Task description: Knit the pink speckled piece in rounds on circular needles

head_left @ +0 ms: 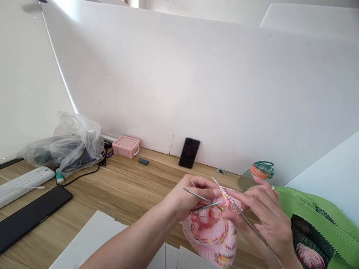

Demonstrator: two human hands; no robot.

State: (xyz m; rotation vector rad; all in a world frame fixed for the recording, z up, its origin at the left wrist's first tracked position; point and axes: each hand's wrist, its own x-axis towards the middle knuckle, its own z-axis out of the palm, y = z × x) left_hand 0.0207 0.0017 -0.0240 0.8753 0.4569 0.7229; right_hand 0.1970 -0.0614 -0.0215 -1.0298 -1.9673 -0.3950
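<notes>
My left hand (190, 195) is closed around the upper edge of a pink knitted piece (212, 232) with multicoloured stripes, pinching thin metal knitting needles (202, 197) that cross at the stitches. My right hand (266, 218) is closed on another long metal needle (253, 227), which slants down to the right past my wrist. The knitting hangs below both hands above the wooden desk (125, 188). A pink yarn ball (311, 257) lies in the open green bag (338, 246) at the right.
A phone (189, 152) leans on the white partition. A pink box (125, 146), a plastic bag (67, 142), a white power strip (10, 187), a black slab (17, 221), an orange-lidded jar (259, 174) and white sheets (96, 244) are on the desk.
</notes>
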